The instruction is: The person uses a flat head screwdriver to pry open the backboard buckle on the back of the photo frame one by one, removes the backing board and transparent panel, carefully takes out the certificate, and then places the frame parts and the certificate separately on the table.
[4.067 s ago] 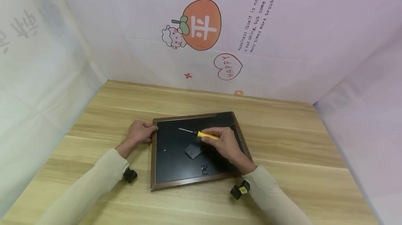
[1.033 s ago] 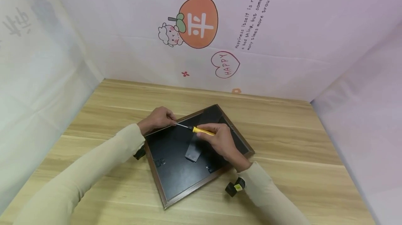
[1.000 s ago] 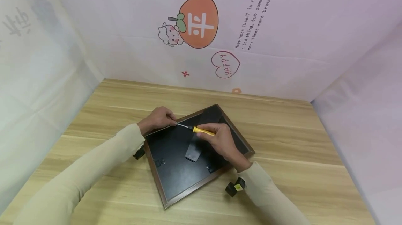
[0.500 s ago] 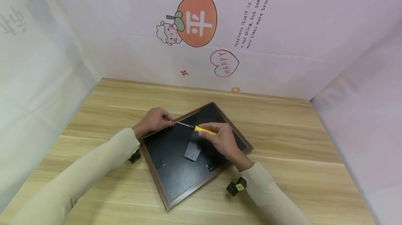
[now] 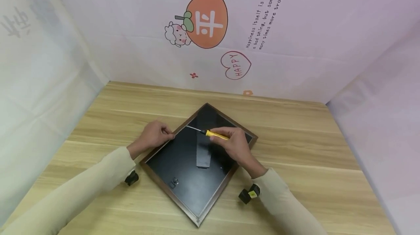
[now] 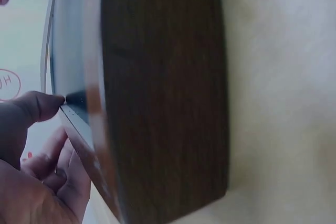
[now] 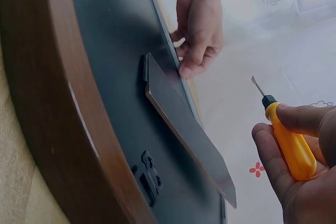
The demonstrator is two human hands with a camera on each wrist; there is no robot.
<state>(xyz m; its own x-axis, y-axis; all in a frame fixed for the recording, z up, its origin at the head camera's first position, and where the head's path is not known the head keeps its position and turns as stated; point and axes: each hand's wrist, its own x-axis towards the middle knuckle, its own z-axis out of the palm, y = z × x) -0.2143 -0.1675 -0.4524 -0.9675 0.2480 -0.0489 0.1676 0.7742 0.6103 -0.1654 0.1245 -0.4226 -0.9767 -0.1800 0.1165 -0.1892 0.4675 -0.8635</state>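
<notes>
On the printed wall cloth (image 5: 137, 19) beyond the picture frame (image 5: 168, 190), slanting dark lettering reads "Happiness itself is not a bad thing, but some happy", then "many times more trouble", cut off at the top; nearer the frame, a red heart outline (image 5: 236, 65) says "HAPPY", and an orange fruit print (image 5: 207, 20) bears one white character. The frame lies back up on the wood-grain table (image 5: 295, 136), turned so a corner points toward the person. Its moulding is brown, its backing board (image 5: 190, 187) smooth and black, with a black hanger (image 5: 174, 182) by the lower-left edge. A flat black stand leg (image 5: 203, 151) runs along the middle of the board, its free end lifted. The left hand (image 5: 152, 135) pinches the frame's upper-left edge, thumb on top and fingers against the outside. The right hand (image 5: 237, 144), above the frame's right part, grips a screwdriver (image 5: 217, 135) by its yellow handle; the bare metal tip points to that upper-left edge, raised above the board. This hand hides part of the board and the stand leg's side. Black wrist cameras (image 5: 250, 193) under cream sleeves (image 5: 105, 171) flank the frame's near corner.
</notes>
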